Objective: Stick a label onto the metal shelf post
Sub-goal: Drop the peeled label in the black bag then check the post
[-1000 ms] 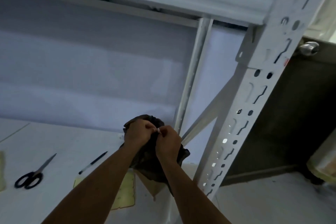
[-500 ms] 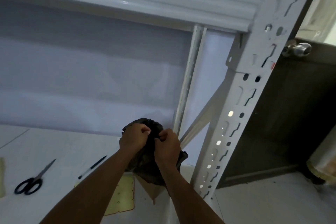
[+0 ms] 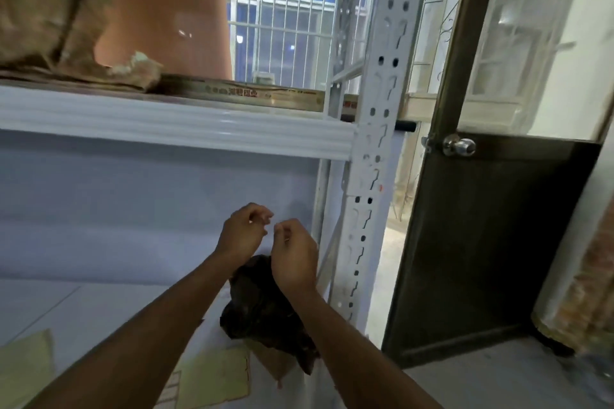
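The white perforated metal shelf post [image 3: 375,129] stands upright just right of my hands, with a tiny orange sticker [image 3: 381,188] on its edge. My left hand [image 3: 244,231] and my right hand [image 3: 294,254] are raised in front of the lower shelf bay, left of the post, their fingertips a small gap apart. Both have their fingers pinched. A small reddish speck, apparently the label [image 3: 286,238], shows at my right thumb; it is too small to be sure. Neither hand touches the post.
A crumpled black bag [image 3: 265,312] lies on the shelf board under my wrists, with yellow sheets [image 3: 212,378] in front of it. The white shelf beam [image 3: 166,124] runs above, carrying a flat box and bulky items. A dark door with a knob [image 3: 460,145] stands right of the post.
My view has tilted up, so the upper shelf and window show and the scissors and pen are out of sight. Both hands rose off the black bag and their fingertips parted slightly.
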